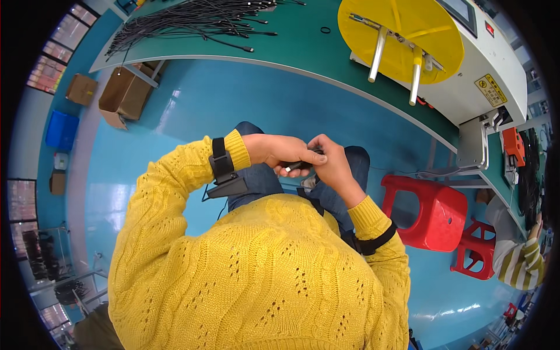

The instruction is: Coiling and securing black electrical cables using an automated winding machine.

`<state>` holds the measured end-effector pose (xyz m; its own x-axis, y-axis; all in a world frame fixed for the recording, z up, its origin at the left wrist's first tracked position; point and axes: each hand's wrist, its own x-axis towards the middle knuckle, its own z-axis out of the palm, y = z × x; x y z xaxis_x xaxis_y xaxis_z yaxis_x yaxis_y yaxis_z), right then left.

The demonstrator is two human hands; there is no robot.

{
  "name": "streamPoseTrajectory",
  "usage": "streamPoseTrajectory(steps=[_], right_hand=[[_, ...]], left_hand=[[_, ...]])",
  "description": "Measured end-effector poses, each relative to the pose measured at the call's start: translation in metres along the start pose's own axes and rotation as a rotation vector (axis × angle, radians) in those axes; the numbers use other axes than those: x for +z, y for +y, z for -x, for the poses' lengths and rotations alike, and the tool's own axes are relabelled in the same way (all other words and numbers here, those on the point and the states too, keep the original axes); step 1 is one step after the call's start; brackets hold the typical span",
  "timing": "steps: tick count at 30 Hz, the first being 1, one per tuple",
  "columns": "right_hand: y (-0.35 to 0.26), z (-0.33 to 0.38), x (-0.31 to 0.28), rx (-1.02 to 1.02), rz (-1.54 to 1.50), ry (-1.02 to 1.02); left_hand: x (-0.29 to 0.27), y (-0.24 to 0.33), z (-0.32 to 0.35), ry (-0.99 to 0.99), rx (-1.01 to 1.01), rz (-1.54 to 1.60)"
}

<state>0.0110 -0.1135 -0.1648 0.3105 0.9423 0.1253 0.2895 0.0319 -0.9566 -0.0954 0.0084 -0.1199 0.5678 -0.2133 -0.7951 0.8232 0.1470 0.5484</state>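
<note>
Left hand (273,153) and right hand (332,164) both pinching small black cable end (298,165), held over lap, well below green bench (303,52). Best keep fingertips close to connector tip, wrists steady, piece kept in sight.

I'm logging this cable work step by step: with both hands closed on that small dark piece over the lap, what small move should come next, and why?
Probably a short regrip: the left hand and right hand pinch the same small dark cable end, and fingers hide most of it. Sliding the right fingers back would expose it. The black cables lie far off on the green bench.
</note>
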Motion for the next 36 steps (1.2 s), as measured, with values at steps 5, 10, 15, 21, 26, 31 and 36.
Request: streamPoseTrajectory(steps=[5, 10, 15, 21, 26, 31, 36], right_hand=[[-0.012, 0.0, -0.014, -0.227, 0.759, -0.165], [-0.009, -0.005, -0.006, -0.045, 0.457, -0.106], [-0.008, -0.004, 0.002, 0.05, 0.351, -0.066], [-0.015, -0.003, 0.004, 0.159, 0.49, -0.149], [-0.01, 0.005, 0.016, 0.039, 0.598, -0.082], [-0.003, 0.006, 0.021, -0.104, 0.755, -0.11], [-0.008, -0.025, 0.026, -0.236, 0.745, -0.239]], left_hand=[[0.001, -0.011, -0.008, -0.184, 0.035, -0.001], [0.002, -0.019, -0.01, 0.024, 0.291, -0.197], [-0.007, -0.017, -0.004, -0.105, 0.194, -0.026], [-0.011, -0.022, -0.007, -0.265, 0.098, 0.257], [-0.01, -0.032, -0.008, -0.178, 0.057, 0.153], [0.001, -0.037, -0.005, 0.084, 0.114, -0.115], [0.0, -0.052, 0.003, 0.103, 0.254, 0.052]])
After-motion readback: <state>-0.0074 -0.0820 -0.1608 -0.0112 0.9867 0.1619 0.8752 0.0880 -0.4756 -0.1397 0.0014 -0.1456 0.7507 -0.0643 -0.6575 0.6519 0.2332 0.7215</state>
